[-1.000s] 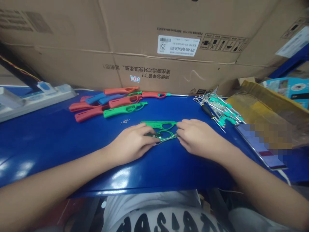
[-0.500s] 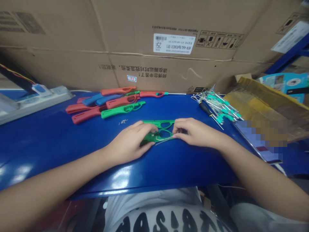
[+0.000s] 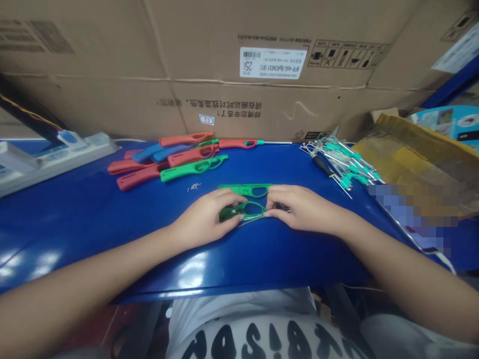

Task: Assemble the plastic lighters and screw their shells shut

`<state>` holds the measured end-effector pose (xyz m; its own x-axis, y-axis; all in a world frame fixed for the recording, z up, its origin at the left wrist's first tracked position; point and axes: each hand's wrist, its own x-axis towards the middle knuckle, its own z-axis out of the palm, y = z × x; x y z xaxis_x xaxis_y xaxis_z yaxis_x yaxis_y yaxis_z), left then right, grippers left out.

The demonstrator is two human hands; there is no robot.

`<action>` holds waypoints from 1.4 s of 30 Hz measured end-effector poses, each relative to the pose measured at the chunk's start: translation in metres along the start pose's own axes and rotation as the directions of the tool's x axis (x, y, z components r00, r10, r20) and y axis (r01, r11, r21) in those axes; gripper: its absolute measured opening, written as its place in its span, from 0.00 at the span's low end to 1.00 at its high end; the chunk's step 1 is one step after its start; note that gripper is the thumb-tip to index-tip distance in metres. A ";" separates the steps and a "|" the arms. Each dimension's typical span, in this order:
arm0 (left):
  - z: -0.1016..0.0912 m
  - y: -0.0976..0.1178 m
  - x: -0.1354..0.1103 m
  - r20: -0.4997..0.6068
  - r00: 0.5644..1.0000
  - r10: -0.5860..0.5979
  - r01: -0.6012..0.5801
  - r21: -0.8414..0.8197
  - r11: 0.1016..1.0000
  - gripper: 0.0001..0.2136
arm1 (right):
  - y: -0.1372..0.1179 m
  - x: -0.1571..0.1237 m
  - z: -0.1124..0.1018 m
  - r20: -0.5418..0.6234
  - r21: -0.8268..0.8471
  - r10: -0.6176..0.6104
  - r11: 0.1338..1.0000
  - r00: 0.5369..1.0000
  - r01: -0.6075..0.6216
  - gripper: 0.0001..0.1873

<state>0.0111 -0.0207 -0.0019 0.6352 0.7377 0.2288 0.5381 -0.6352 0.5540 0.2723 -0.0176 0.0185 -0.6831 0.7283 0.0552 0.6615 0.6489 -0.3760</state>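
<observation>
On the blue table [image 3: 93, 219] my left hand [image 3: 207, 219] and my right hand [image 3: 299, 207] both pinch a green plastic handle shell [image 3: 243, 211] that lies flat between them. The left fingers grip its left end, the right fingers its right end, where a thin metal rod sticks out. A second green shell [image 3: 245, 190] lies just behind it, touching the fingertips of both hands.
A pile of red, blue and green handle shells [image 3: 172, 159] lies at the back left. Metal rods with teal tips and a black screwdriver [image 3: 339, 162] lie at the back right. Cardboard boxes [image 3: 224, 65] wall the back. A white power strip [image 3: 56, 152] sits at far left.
Both hands stayed on the green shell; the fingers shifted slightly, the right hand drawing in toward its right end. The view moved a little.
</observation>
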 end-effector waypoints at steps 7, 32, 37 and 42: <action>0.003 -0.001 0.002 -0.010 0.998 -0.054 0.054 -0.056 0.997 0.12 | -0.001 0.001 0.001 0.005 0.023 0.006 1.000 1.000 -0.006 0.06; 0.000 -0.001 0.000 -0.025 1.000 0.014 -0.013 0.026 1.000 0.19 | 0.002 0.001 -0.004 -0.004 -0.026 0.012 1.000 1.000 -0.012 0.05; -0.003 -0.002 -0.001 0.010 0.996 0.088 -0.088 0.183 0.979 0.25 | 0.006 0.000 -0.010 0.014 -0.062 0.036 0.997 0.999 -0.035 0.05; -0.008 -0.004 -0.001 0.033 0.992 0.120 -0.124 0.269 0.955 0.20 | 0.009 0.000 -0.013 0.025 -0.072 0.046 0.996 0.999 -0.044 0.05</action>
<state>0.0038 -0.0173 0.0026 0.7131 0.6484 0.2666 0.5842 -0.7598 0.2853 0.2821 -0.0094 0.0268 -0.6596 0.7514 0.0147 0.7113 0.6305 -0.3108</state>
